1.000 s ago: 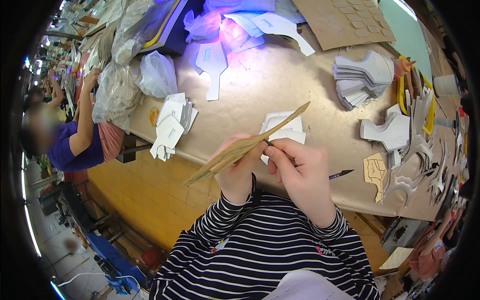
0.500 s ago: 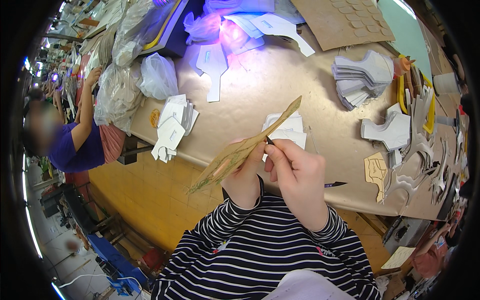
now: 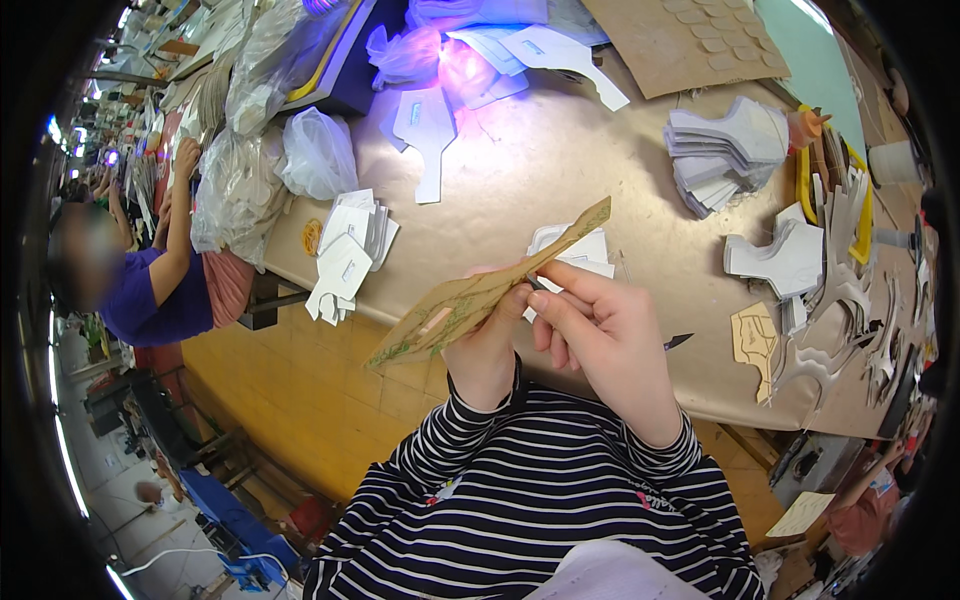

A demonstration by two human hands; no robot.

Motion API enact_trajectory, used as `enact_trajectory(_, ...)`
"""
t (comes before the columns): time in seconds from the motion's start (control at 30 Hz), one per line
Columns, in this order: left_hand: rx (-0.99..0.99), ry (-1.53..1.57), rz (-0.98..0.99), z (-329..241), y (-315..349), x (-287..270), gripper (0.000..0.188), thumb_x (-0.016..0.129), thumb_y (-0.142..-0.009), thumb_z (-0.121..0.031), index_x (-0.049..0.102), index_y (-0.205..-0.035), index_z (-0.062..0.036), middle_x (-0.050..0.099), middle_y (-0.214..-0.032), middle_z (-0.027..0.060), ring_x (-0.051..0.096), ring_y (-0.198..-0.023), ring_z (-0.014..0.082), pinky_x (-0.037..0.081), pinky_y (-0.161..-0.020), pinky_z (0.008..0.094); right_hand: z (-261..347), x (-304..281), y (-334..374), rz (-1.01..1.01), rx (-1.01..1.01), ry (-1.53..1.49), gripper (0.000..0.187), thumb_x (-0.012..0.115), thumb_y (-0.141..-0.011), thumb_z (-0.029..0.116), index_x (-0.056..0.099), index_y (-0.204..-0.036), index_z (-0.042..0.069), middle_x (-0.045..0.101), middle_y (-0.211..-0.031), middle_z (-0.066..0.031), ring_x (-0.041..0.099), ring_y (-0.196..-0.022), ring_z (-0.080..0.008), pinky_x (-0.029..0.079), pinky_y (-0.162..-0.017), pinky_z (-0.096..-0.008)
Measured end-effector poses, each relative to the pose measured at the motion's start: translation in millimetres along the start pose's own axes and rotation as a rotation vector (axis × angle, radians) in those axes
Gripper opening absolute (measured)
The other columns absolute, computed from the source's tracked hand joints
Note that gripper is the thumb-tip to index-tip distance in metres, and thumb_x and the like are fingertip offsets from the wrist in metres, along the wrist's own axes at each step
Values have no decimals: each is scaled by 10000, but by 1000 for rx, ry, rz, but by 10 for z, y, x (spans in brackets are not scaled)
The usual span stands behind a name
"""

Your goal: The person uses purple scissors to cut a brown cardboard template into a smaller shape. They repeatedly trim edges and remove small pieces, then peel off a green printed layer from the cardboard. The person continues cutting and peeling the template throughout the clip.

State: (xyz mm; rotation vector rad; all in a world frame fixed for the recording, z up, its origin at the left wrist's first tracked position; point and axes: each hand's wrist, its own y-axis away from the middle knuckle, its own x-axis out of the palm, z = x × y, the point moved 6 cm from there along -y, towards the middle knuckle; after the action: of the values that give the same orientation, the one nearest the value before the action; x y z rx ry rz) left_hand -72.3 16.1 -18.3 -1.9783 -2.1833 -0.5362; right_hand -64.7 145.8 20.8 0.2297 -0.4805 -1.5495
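Observation:
My left hand (image 3: 482,358) is closed on a tan cardboard pattern piece (image 3: 430,322) with green marks, a small slot and a long narrow arm. It is tilted above the table's near edge and hides part of that hand. My right hand (image 3: 615,345) is beside the narrow part, thumb and forefinger pinching a small dark piece (image 3: 534,283) against the pattern's edge. What that piece is, I cannot make out. Just beyond my hands lie white cut pieces (image 3: 585,246) on the table. Right of my right hand, a dark pointed blade (image 3: 678,341) rests near the edge.
White cut pieces lie in stacks at the left (image 3: 345,255) and right (image 3: 725,150). A tan pattern (image 3: 752,345) sits near the right end of the brown table (image 3: 640,130). Plastic bags (image 3: 318,155) crowd the back left. A person in purple (image 3: 165,285) works further left.
The pattern piece has turned slightly, showing more of its face. My right hand has shifted a little right, its fingers spreading somewhat, and covers more of the blade on the table.

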Motion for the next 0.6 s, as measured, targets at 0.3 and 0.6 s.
enact_trajectory(0.3, 146, -175, 71, -5, -72, -2, 110, 707, -831, -7, 689, -938, 10, 620, -900, 62, 573, -820, 113, 449, -721, 223, 101, -18, 30, 13, -161, 239, 341, 526, -928, 27, 587, -1262, -8, 565, -633, 5, 396, -511, -29, 329, -468, -207)
enact_trajectory(0.6, 89, 72, -46, 8, -32, 2, 93, 616, -898, 9, 610, -987, 34, 613, -942, 52, 576, -858, 114, 472, -760, 226, 103, 78, 28, -138, -331, 331, 290, 541, -909, 7, 640, -1181, -9, 521, -590, -22, 461, -537, -57, 374, -500, -224)
